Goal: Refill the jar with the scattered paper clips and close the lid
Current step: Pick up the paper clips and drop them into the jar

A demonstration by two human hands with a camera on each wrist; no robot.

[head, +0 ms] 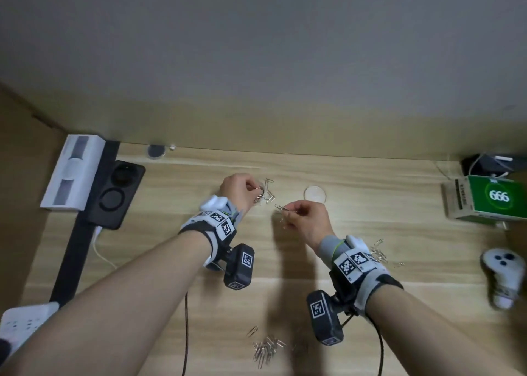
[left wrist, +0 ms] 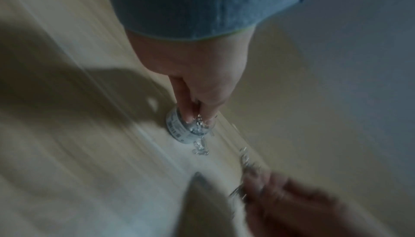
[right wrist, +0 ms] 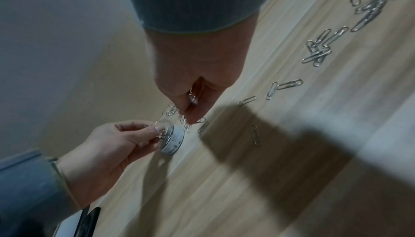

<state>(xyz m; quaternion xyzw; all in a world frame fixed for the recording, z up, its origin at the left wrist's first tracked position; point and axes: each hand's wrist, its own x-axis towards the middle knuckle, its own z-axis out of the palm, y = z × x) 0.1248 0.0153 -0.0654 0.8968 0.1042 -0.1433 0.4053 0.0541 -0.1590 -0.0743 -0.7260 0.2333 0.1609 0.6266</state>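
Observation:
A small clear jar [head: 261,197] with a white label stands open on the wooden desk; it also shows as the jar [left wrist: 179,130] and the jar [right wrist: 172,139]. My left hand [head: 252,190] hovers at its mouth, fingertips [left wrist: 191,116] pinching paper clips into it. My right hand [head: 286,213] is just right of the jar and pinches a few clips [head: 281,208]; the right wrist view shows this hand [right wrist: 189,116] above loose clips [right wrist: 186,125] beside the jar. The round clear lid [head: 315,194] lies flat to the right.
Piles of paper clips lie near the front edge [head: 266,350] and behind my right wrist [head: 379,253]. A black charger pad [head: 115,196] and white box [head: 71,173] sit left. A green box [head: 496,198] and white controller [head: 502,275] sit right.

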